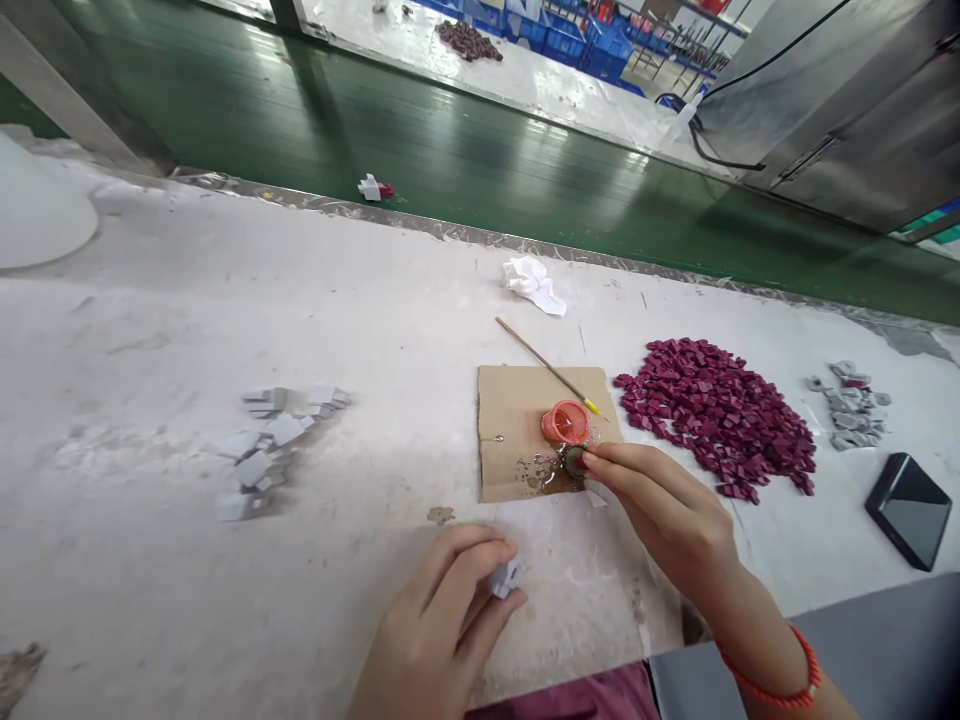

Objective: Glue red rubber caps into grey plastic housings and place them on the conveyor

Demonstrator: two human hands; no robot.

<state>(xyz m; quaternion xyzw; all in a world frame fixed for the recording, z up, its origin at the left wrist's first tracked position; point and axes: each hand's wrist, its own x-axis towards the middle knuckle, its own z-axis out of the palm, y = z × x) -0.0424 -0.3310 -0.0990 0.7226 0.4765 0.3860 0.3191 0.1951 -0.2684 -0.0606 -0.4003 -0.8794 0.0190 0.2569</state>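
My left hand (450, 610) holds a small light-grey plastic piece (506, 577) between thumb and fingers, just above the table's near side. My right hand (667, 500) is closed in a pinch on a small maroon piece (583, 457), mostly covered by the fingertips. That piece is at a small dark round cap (574, 461), which lies on a square of cardboard (499, 400). Directly behind the cap stands a small orange-red cup (565, 423). Wet, shiny spots of liquid (536, 472) mark the cardboard beside it.
A thin stick with a yellow tip (547, 366) leans across the cardboard's far edge. Maroon pieces (712, 410) are heaped right, grey pieces (851, 405) beyond, more grey blocks (262, 450) left. A black device (909, 510), crumpled tissue (532, 283) and green conveyor belt (450, 150) are around.
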